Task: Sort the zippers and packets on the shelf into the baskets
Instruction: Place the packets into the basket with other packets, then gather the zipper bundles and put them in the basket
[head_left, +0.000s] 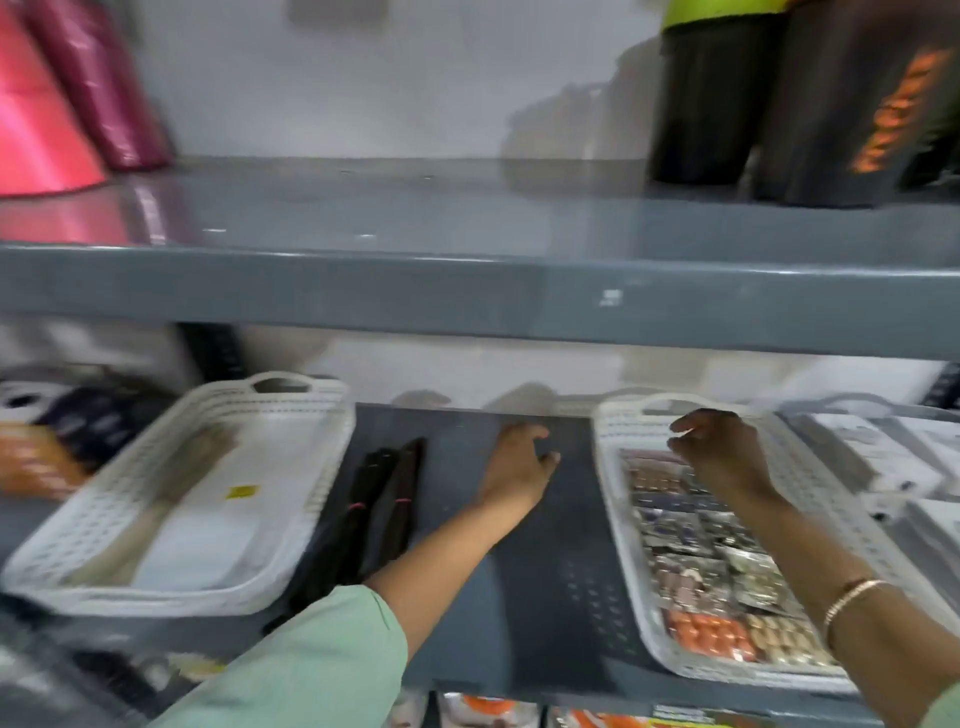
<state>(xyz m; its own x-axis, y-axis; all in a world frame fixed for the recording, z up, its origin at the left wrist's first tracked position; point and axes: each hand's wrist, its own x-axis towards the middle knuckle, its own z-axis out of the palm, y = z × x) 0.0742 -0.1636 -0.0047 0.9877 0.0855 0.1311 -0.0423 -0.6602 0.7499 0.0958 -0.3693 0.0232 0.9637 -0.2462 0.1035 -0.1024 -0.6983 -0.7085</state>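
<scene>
Currently left hand (519, 462) fingers spread, empty, over bare shelf (545, 545); right hand (722, 452) loosely curled above packet basket (618, 519) at 3 o'clock, probably releasing; blur.

Bare grey shelf (550, 545) is lying open between the two hands, around the left hand (519, 467); left of it, dark zipper bundles (384, 504) are blocking the way, with the left basket (311, 467) walling beyond; under the right hand (722, 452), packets (701, 545) are filling the right basket (608, 493); above both hands, the upper shelf edge (467, 296) is capping headroom.
</scene>
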